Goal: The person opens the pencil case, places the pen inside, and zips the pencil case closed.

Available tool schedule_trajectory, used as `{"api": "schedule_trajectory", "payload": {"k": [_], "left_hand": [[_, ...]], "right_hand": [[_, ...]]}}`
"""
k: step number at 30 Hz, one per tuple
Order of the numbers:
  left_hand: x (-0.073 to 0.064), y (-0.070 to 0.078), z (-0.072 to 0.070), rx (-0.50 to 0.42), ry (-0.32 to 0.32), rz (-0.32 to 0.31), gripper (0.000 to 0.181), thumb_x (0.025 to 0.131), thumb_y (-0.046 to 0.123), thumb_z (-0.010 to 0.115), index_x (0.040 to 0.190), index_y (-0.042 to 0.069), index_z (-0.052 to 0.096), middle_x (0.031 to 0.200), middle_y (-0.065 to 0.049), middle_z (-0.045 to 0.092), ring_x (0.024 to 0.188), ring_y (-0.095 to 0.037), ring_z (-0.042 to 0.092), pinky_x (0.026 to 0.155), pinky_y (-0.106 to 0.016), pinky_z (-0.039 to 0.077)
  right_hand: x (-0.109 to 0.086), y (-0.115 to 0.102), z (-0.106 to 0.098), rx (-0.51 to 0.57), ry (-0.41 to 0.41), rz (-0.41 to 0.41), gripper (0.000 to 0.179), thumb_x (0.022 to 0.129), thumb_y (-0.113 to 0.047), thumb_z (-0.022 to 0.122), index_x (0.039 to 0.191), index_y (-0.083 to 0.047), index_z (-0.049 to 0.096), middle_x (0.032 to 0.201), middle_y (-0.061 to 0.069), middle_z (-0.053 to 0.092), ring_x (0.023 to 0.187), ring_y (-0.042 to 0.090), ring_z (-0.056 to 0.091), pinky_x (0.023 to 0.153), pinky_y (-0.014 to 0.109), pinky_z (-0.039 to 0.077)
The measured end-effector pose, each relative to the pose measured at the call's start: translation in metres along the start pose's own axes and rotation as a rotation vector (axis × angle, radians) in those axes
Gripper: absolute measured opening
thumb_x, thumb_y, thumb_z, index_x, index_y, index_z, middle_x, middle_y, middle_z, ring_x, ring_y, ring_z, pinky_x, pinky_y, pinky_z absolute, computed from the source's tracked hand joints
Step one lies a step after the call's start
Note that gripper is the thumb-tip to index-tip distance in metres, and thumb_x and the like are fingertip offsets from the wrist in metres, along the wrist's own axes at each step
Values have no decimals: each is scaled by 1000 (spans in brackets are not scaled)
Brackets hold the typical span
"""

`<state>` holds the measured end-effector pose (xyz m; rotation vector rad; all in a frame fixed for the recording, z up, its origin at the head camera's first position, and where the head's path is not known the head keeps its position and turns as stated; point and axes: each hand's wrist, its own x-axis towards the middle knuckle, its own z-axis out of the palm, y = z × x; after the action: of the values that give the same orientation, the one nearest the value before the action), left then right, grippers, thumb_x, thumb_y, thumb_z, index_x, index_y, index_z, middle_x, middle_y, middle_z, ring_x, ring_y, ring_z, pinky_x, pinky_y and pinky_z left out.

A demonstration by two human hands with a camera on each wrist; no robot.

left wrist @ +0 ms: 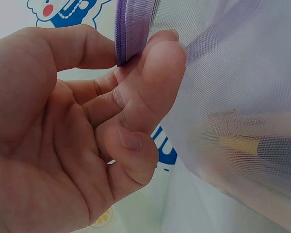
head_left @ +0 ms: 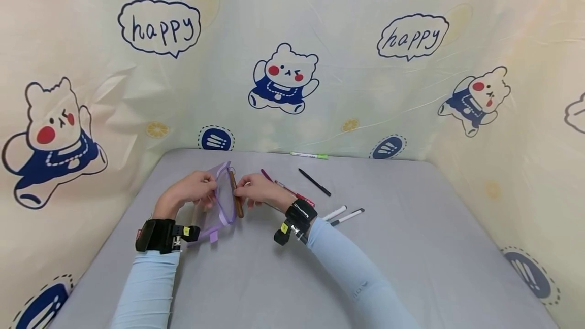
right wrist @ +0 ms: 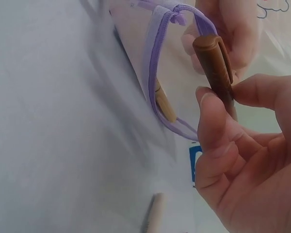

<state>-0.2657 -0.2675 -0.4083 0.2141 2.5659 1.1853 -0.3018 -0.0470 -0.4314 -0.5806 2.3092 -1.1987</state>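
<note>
My left hand [head_left: 197,189] pinches the purple zipper edge of a mesh zip pouch [left wrist: 218,87] between thumb and fingers, and the pouch's mouth gapes toward the right. Between thumb and fingertips, my right hand [head_left: 260,189] holds a brown capped pen [right wrist: 211,56] with a clip. In the head view this pen stands steeply along the pouch's open mouth. A tan pen [right wrist: 165,104] lies inside the pouch near the opening. Through the mesh, the left wrist view shows a blurred yellow and dark item [left wrist: 242,145]. My right fingers cover the pen's lower part.
On the grey table [head_left: 283,278], a green-capped marker [head_left: 310,156] lies at the back edge and a black pen [head_left: 315,183] in front of it. Red pens [head_left: 305,200] lie beside my right wrist. Two white-barrelled pens [head_left: 348,217] are by the right sleeve.
</note>
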Motion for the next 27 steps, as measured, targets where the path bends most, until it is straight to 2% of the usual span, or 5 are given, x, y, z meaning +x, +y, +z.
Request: {"api": "schedule_trajectory", "payload": {"k": [5, 12, 17, 20, 27], "left_hand": [[0, -2, 0, -1, 1, -9, 17, 97, 13, 43, 94, 0, 54, 72, -7, 66, 60, -19, 64, 50, -27, 37], [-1, 0, 0, 8, 10, -5, 19, 97, 14, 44, 96, -1, 54, 72, -5, 66, 61, -20, 63, 50, -27, 37], [-4, -1, -1, 3, 1, -6, 19, 97, 14, 44, 97, -1, 55, 71, -6, 66, 61, -19, 62, 50, -28, 37], [-5, -2, -2, 2, -6, -11, 19, 97, 14, 44, 98, -1, 55, 73, -7, 66, 62, -20, 64, 51, -28, 37], [-6, -1, -4, 24, 20, 3, 20, 98, 15, 44, 99, -1, 55, 76, -8, 67, 63, -21, 65, 51, -28, 38]], "right_hand": [[7, -5, 7, -37, 26, -4, 11, 93, -27, 64, 91, -16, 62, 73, 1, 69, 61, 32, 65, 48, 32, 37], [11, -12, 13, -26, 10, -19, 10, 94, -22, 62, 91, -13, 62, 71, 2, 69, 49, 19, 58, 47, 30, 36], [13, -11, 20, -7, 9, -49, 12, 96, -25, 60, 92, -14, 62, 74, 4, 72, 49, 17, 59, 46, 28, 37], [9, -13, 22, -12, 9, -62, 12, 97, -24, 59, 96, -13, 63, 78, 5, 74, 53, 22, 63, 46, 27, 38], [-3, -22, 12, -61, 2, -110, 19, 98, -24, 57, 105, -9, 65, 86, 9, 75, 75, 45, 67, 46, 26, 37]]}}
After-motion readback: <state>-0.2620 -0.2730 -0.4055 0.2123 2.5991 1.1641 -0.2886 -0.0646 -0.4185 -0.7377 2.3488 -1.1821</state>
